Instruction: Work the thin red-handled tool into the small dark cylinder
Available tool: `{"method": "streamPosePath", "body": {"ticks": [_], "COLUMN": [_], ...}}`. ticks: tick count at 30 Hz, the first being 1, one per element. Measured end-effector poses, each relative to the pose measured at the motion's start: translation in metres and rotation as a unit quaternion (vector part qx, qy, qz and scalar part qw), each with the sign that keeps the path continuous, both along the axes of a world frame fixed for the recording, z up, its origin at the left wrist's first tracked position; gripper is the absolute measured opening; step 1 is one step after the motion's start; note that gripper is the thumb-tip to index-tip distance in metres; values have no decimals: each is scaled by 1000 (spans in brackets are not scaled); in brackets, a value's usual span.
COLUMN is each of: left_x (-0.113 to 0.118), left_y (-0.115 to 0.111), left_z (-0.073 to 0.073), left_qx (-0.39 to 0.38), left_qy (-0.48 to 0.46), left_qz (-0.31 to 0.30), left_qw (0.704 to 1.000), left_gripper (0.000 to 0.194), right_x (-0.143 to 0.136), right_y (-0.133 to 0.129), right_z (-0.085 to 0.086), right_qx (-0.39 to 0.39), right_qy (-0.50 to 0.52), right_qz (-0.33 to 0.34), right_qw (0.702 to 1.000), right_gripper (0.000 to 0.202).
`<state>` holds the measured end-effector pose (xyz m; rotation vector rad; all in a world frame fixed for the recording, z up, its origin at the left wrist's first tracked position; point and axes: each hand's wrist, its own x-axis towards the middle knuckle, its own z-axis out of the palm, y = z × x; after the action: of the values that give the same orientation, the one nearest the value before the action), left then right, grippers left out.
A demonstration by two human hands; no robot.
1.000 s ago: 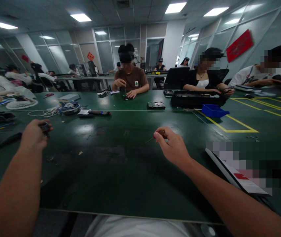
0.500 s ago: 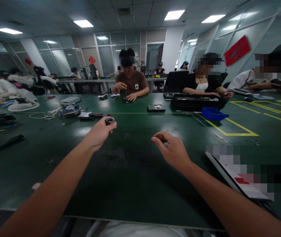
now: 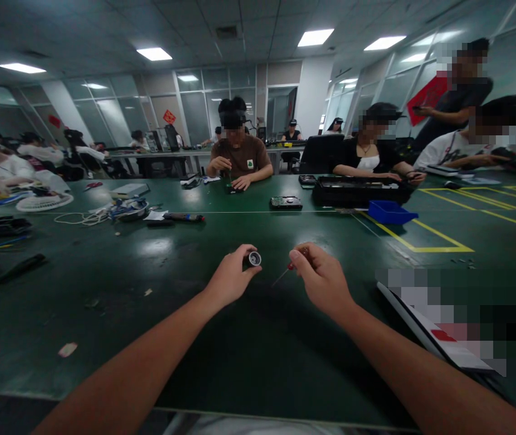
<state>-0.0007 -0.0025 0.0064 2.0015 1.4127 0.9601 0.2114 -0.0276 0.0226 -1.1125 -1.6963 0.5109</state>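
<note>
Plainly, round part [image 3: 254, 259] inside pinching left grip [image 3: 231, 278], just left of screwdriver [image 3: 290, 266] pinched in right grip [image 3: 322, 275].

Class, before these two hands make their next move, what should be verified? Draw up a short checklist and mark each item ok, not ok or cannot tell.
1. Left hand has hold of the round part: ok.
2. The hollow end of the round part faces the wearer's view: ok, its inside shows.
3. Right hand has hold of the thin-shafted tool: ok, by its handle end.
4. The tool's tip touches the round part: not ok, a gap shows between them.
5. The tip's shape suits the part: cannot tell, too small to make out.
</note>
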Motion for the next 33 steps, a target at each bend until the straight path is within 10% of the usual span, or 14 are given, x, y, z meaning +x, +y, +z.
{"method": "streamPosePath", "body": {"ticks": [5,33], "left_x": [-6,-6], "left_y": [2,3], "left_z": [-7,-14], "left_qx": [27,56], "left_qy": [42,74], "left_qz": [-31,-44], "left_qw": [998,995], "left_gripper": [19,33], "right_x": [-1,1], "right_y": [2,0], "right_z": [-4,0], "right_qx": [9,10], "right_qy": [124,-61], "right_qz": [9,-47], "right_qw": [992,997], "right_gripper": [25,32]}}
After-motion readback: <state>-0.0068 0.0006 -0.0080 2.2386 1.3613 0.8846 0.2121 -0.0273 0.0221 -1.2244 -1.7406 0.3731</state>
